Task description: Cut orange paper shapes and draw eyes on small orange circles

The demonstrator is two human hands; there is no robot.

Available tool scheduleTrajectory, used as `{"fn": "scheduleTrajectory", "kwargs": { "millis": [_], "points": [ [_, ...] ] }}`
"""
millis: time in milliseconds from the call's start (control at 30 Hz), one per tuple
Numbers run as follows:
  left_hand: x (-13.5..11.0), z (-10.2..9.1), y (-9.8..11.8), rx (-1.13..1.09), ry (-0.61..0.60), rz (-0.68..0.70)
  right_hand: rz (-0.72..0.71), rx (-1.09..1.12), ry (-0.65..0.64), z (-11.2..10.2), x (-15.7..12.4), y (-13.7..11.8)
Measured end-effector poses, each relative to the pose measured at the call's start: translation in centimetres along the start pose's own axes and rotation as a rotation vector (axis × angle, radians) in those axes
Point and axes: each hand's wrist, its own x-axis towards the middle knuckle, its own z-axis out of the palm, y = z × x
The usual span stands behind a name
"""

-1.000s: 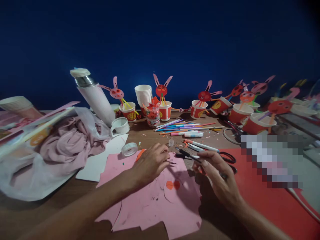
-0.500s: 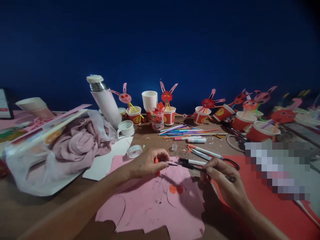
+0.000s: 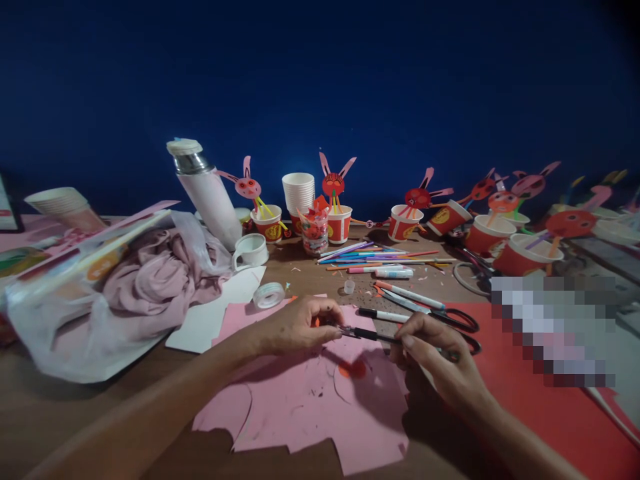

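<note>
My left hand is closed in a pinch on a small red paper piece, just above a pink paper sheet. My right hand grips a black pen like a pencil. The pen's tip meets the pinched piece at my left fingertips. Two small red-orange paper discs lie on the pink sheet under the pen.
Red scissors, markers and coloured sticks lie behind my hands. A tape roll, mug, thermos, stacked cups and rabbit-decorated cups stand around. A plastic bag with pink cloth fills the left; red paper lies right.
My left hand lifted off the pink sheet with the small red piece pinched. My right hand brought the pen tip left to meet it. The view shifted slightly.
</note>
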Motion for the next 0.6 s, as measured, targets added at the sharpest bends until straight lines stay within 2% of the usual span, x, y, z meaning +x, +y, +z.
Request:
{"fn": "scheduleTrajectory", "kwargs": {
  "millis": [100, 233, 367, 600],
  "points": [
    [-0.06, 0.15, 0.1, -0.046, -0.036, 0.006, 0.004, -0.018, -0.023, 0.21, -0.03, 0.0],
    [-0.26, 0.23, -0.12, -0.178, -0.046, -0.02, 0.037, 0.096, -0.026, 0.31, -0.09, 0.22],
    [-0.49, 0.11, -0.06, -0.282, -0.095, -0.053, 0.064, 0.156, -0.097, 0.27, -0.41, 0.44],
    [-0.59, 0.18, 0.16, -0.283, -0.113, -0.041, 0.014, 0.151, -0.114, 0.74, -0.95, 0.4]
  ]
}}
